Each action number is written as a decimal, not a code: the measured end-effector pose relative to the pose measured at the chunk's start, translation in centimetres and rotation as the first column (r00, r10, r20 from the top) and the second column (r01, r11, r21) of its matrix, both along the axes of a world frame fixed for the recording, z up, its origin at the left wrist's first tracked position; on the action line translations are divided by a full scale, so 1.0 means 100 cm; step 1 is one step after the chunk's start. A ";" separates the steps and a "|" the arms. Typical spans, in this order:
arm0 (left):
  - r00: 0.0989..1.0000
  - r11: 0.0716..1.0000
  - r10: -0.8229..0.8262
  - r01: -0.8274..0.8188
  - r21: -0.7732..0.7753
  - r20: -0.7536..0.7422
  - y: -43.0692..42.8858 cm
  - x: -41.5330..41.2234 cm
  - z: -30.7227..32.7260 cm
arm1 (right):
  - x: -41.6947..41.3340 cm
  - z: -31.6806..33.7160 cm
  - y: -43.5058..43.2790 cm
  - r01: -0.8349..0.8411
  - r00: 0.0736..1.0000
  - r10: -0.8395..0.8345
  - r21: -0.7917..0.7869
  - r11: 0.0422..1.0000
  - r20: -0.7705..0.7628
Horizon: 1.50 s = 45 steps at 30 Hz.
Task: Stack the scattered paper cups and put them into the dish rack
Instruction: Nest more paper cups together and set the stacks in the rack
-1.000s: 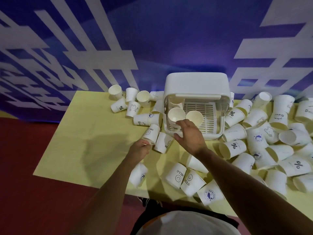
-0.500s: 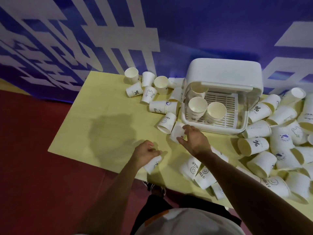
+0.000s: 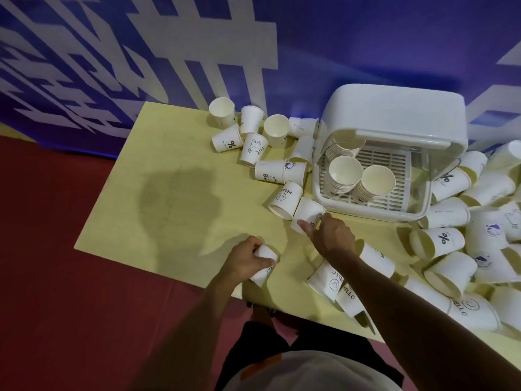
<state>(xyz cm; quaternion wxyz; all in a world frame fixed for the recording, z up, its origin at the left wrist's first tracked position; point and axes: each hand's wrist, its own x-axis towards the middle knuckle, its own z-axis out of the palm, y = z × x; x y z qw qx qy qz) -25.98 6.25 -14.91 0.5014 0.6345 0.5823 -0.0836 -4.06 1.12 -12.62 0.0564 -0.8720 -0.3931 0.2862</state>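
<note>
Rack (image 3: 394,114) left by R hand (image 3: 332,235), pinching HELLO cup (image 3: 307,211), L hand (image 3: 244,258) grips 2nd cup (image 3: 265,253)

Surfaces as I read them from the head camera. Paper cups (image 3: 284,198): thin matt white paper, smooth-walled, with dark printing. Dish rack (image 3: 394,114): smooth moulded white plastic with a soft sheen; its cover (image 3: 420,179) is clear, glossy plastic. Table (image 3: 169,193): flat, matt pale-yellow top, perhaps painted or laminated board. Floor (image 3: 56,249): dull red, finish unclear to me. Backdrop (image 3: 338,38): smooth printed blue-and-white sheet.
</note>
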 end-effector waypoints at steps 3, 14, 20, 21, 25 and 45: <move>1.000 1.000 -0.004 0.004 0.007 0.012 0.008 0.000 -0.002 | -0.006 0.000 0.009 0.113 0.993 -0.113 -0.007 0.994 -0.043; 0.990 0.994 0.106 -0.109 0.031 0.093 0.025 0.016 0.008 | -0.004 -0.001 0.009 0.239 0.925 -0.233 -0.018 0.971 -0.301; 0.965 0.960 0.199 -0.228 0.165 0.172 0.025 0.039 0.029 | 0.022 0.013 -0.013 0.076 0.932 -0.040 0.086 0.993 -0.360; 0.960 0.956 0.209 -0.240 0.168 0.186 0.025 0.044 0.032 | 0.027 0.018 -0.016 0.057 0.930 -0.011 0.115 0.992 -0.367; 0.937 0.958 0.234 -0.268 0.104 0.261 0.023 0.062 0.041 | 0.046 0.032 -0.031 0.080 0.919 0.017 0.228 0.970 -0.394; 0.949 0.994 -0.066 0.034 0.106 0.308 0.013 0.150 0.081 | 0.127 0.062 -0.083 0.369 0.907 -0.217 0.430 0.824 -0.361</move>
